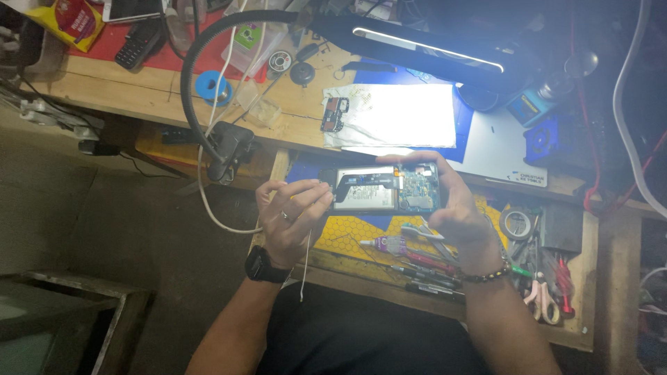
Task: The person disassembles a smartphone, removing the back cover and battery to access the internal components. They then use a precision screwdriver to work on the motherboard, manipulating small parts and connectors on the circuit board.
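Steadiness matters: right hand grips the opened black smartphone with exposed circuit board by its end, while left hand fingers pinch closed on its other edge, best kept gentle.

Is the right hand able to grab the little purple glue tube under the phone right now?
Probably not yet. The right hand is wrapped around the opened phone, so its fingers are busy. The purple glue tube lies uncovered on the yellow mat just below, so the way looks free once the hand lets go.
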